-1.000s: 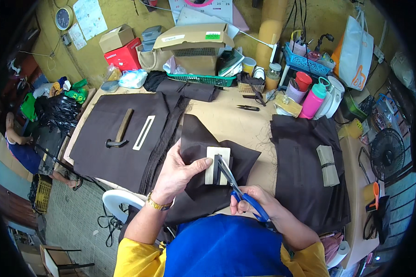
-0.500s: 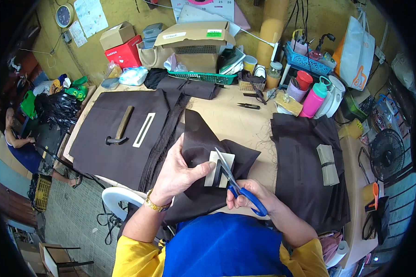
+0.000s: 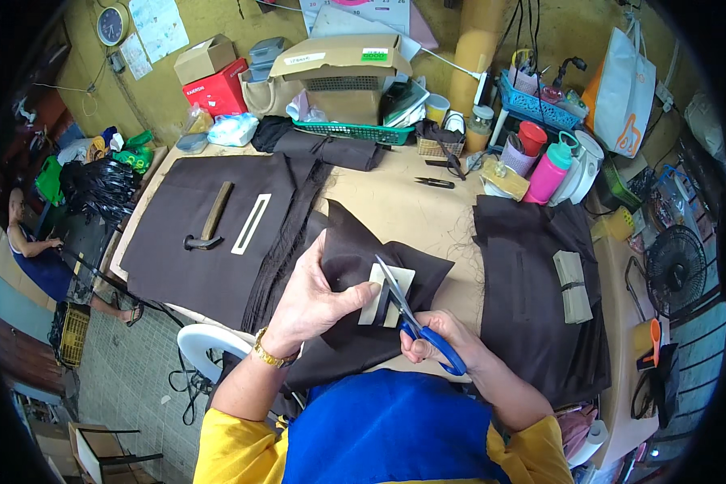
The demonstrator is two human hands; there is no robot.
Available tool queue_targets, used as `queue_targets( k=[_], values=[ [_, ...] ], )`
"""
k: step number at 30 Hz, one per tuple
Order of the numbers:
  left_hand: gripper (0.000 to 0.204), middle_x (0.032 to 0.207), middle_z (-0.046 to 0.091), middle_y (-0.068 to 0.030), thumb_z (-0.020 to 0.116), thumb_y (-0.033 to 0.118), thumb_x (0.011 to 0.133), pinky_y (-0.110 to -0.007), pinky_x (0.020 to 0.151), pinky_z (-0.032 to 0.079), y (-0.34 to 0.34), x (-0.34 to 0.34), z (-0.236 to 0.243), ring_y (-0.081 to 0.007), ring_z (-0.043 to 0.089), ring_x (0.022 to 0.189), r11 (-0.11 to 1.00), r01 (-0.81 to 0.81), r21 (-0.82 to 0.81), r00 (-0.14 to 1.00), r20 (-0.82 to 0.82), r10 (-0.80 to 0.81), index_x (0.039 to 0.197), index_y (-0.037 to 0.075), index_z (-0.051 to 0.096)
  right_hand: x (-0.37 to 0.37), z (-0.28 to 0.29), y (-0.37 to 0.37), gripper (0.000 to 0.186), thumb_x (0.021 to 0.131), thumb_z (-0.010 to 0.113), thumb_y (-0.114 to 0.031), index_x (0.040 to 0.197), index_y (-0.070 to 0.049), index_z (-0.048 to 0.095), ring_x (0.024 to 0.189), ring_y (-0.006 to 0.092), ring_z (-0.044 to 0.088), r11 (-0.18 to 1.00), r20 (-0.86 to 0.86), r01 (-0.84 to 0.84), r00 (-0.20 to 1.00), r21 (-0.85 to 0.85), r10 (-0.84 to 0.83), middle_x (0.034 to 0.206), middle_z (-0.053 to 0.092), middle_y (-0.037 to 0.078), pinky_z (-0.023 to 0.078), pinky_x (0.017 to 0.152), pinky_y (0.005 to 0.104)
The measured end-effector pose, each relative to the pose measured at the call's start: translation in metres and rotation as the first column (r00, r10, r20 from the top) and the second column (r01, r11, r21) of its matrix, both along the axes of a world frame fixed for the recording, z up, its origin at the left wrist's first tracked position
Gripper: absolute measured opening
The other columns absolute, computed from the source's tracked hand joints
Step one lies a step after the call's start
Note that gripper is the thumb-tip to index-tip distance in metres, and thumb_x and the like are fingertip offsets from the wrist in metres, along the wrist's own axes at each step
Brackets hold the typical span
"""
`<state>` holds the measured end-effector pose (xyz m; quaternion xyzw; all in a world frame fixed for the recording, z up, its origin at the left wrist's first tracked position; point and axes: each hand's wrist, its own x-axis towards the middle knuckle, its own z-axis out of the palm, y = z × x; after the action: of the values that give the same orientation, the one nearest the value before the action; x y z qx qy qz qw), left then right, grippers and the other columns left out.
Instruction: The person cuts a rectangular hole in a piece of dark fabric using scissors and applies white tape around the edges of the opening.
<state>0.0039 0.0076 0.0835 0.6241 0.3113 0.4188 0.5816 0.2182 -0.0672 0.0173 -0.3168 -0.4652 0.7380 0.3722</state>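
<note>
My left hand [image 3: 319,294], a gold watch on its wrist, pinches a dark brown cloth [image 3: 348,230] bunched up above the table. Its thumb presses on the edge of a cream strip [image 3: 402,284] with a dark gap in its middle, lying on that cloth. In my right hand [image 3: 440,335] is a pair of scissors [image 3: 444,351] with blue handles. The blades lie over the cream strip, slightly apart, their tips pointing up and left near its top edge. Whether the lower blade is under the cloth cannot be made out.
On the left, a hammer [image 3: 212,216] and a slotted cream frame [image 3: 252,224] lie on stacked dark cloth panels [image 3: 169,189]. More dark cloth [image 3: 508,242] with a tied cream bundle [image 3: 572,286] lies right. Small black snips [image 3: 434,183] rest behind. Another person [image 3: 36,250] sits far left.
The cream strip has shifted slightly right, with its gap a little more in view. The raised cloth's upper tip has sunk a little. Both hands keep their grips, the scissors nearly still.
</note>
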Motion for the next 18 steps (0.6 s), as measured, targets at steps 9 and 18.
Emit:
queue_targets(
  k=[9,18],
  values=[
    [0.046,0.105,0.061,-0.0049,0.073,0.002,0.075,-0.027,0.089,0.046,-0.001,0.000,0.000,-0.0101,0.057,0.096,1.000,0.007,0.018,1.000,-0.009,-0.007,0.115,0.000,0.050,0.001,-0.010,-0.001,0.028,0.084,0.075,-0.024,0.077,-0.004,0.056,0.057,0.0042,0.045,0.999,0.012,0.025,1.000,0.035,-0.025,0.064,0.051,-0.003,0.037,0.051,0.0207],
    [0.033,0.098,0.063,-0.0018,0.072,0.005,0.079,-0.025,0.082,0.047,0.008,-0.002,-0.012,-0.0085,0.057,0.089,0.988,0.139,-0.060,0.989,-0.037,-0.141,0.109,0.000,0.058,0.007,-0.011,0.002,0.026,0.086,0.073,-0.024,0.087,-0.004,0.057,0.070,0.0064,0.054,0.997,0.060,-0.057,0.997,0.049,0.054,0.077,0.059,0.001,0.045,0.062,0.0211]
  ],
)
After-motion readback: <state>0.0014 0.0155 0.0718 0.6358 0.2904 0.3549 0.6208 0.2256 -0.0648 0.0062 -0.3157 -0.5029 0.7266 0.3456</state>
